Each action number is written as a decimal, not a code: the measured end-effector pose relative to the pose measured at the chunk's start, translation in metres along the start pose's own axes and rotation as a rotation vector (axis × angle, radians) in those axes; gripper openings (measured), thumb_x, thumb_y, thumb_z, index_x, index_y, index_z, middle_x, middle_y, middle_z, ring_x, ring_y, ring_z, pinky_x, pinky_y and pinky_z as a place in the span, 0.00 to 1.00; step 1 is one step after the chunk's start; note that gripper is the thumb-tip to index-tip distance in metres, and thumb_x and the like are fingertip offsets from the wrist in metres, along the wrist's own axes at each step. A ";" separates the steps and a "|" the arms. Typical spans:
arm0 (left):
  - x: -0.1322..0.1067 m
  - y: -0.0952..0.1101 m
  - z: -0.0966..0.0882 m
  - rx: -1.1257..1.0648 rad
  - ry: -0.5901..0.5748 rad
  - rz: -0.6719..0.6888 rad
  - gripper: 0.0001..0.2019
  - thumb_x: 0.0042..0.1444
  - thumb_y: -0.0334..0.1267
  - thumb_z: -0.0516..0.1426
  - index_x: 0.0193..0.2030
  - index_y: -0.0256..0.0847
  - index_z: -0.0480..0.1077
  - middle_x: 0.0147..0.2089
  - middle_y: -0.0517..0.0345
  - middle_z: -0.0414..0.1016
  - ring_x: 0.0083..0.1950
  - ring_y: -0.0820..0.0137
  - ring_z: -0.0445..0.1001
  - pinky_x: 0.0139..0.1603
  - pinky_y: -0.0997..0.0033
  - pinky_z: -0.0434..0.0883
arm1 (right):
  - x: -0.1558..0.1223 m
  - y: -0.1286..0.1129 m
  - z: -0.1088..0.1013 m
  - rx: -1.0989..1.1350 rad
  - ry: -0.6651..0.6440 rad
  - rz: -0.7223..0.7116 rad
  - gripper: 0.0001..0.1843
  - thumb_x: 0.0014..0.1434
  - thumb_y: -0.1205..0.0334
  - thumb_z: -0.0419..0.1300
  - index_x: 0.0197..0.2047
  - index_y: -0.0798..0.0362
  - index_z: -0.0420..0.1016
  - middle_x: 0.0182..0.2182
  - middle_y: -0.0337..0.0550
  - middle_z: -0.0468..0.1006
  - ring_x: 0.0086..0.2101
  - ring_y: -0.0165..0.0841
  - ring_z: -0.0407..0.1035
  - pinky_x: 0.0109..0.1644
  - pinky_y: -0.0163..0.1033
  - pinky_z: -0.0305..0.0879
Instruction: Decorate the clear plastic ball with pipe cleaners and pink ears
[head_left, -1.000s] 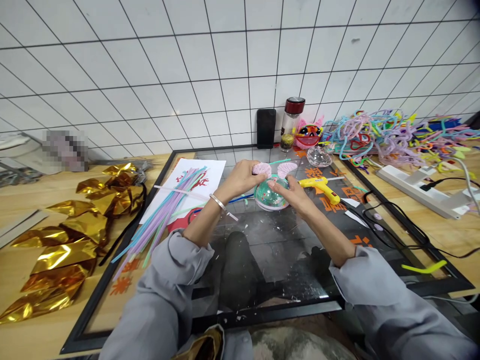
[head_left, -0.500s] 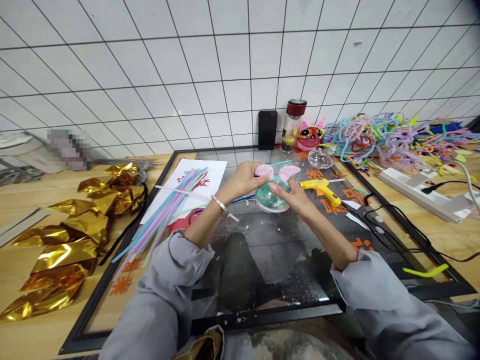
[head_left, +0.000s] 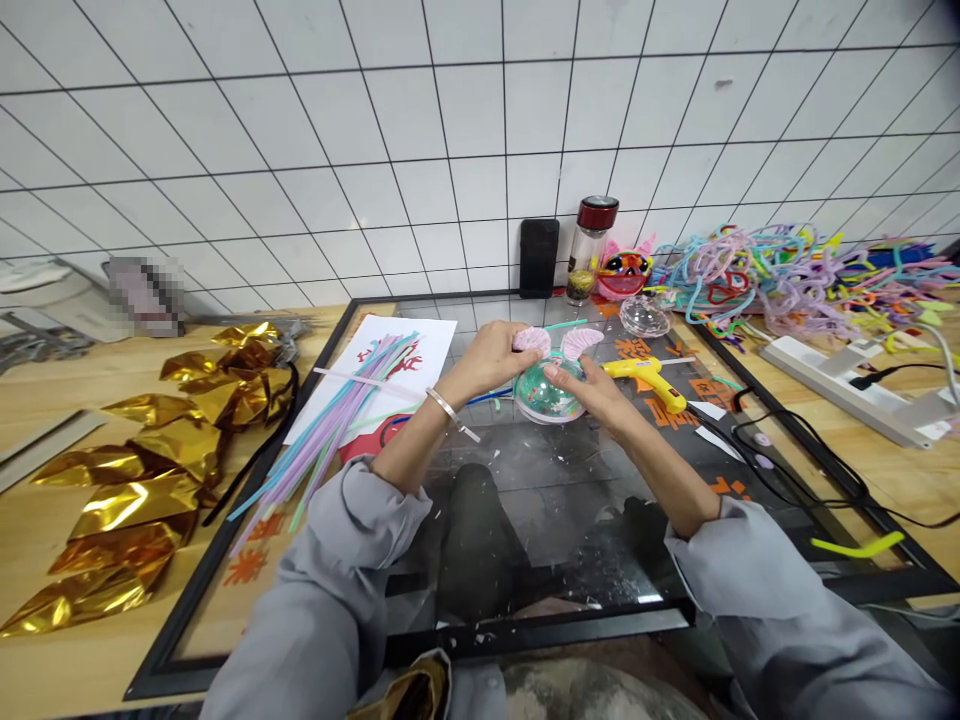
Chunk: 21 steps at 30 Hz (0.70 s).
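A clear plastic ball (head_left: pixel 547 392) with coloured bits inside rests on the glass work surface (head_left: pixel 525 500). Two pink fuzzy ear shapes stand on its top: the left ear (head_left: pixel 531 340) and the right ear (head_left: pixel 581 342). My left hand (head_left: pixel 491 360) pinches the left ear with closed fingers. My right hand (head_left: pixel 592 388) wraps the ball's right side, index finger laid across its front. Both sleeves are grey.
A yellow glue gun (head_left: pixel 649 377) lies just right of the ball. Pastel pipe cleaners (head_left: pixel 337 420) lie on white paper at left, gold foil (head_left: pixel 150 470) further left. A phone (head_left: pixel 538 257), a jar (head_left: pixel 586 250), a tangled pipe-cleaner heap (head_left: pixel 787 270) and a power strip (head_left: pixel 847 385) stand behind and right.
The hands and ball keep the same hold. The view has drifted slightly, so everything sits a little further right in the picture.
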<state>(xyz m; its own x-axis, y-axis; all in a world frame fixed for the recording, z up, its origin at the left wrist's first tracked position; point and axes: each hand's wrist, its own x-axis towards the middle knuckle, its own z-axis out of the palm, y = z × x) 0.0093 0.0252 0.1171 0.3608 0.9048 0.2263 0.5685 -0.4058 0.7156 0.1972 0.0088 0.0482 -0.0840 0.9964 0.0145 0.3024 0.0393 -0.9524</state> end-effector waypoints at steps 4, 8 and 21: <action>0.001 -0.001 0.000 0.011 0.004 0.003 0.10 0.52 0.38 0.58 0.24 0.36 0.67 0.23 0.65 0.62 0.28 0.75 0.57 0.29 0.74 0.54 | -0.001 -0.006 0.002 0.094 -0.032 0.063 0.33 0.47 0.35 0.67 0.48 0.50 0.72 0.50 0.48 0.80 0.51 0.45 0.74 0.56 0.50 0.68; 0.002 0.000 0.001 0.024 -0.001 0.000 0.09 0.52 0.37 0.58 0.24 0.36 0.66 0.23 0.65 0.61 0.28 0.75 0.58 0.31 0.73 0.54 | -0.002 -0.012 0.005 0.167 0.006 0.107 0.31 0.45 0.40 0.69 0.46 0.51 0.72 0.46 0.48 0.82 0.48 0.45 0.75 0.53 0.50 0.70; 0.006 0.007 -0.002 0.055 0.005 0.036 0.12 0.52 0.38 0.58 0.21 0.39 0.61 0.21 0.66 0.58 0.27 0.75 0.56 0.30 0.72 0.52 | 0.000 -0.013 0.000 0.132 0.045 0.096 0.30 0.43 0.36 0.68 0.41 0.50 0.71 0.40 0.44 0.81 0.45 0.45 0.74 0.49 0.48 0.71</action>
<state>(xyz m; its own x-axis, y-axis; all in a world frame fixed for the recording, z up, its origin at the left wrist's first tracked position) 0.0141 0.0275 0.1249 0.3782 0.8901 0.2544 0.5948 -0.4443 0.6700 0.1927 0.0081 0.0609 -0.0172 0.9976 -0.0674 0.1790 -0.0632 -0.9818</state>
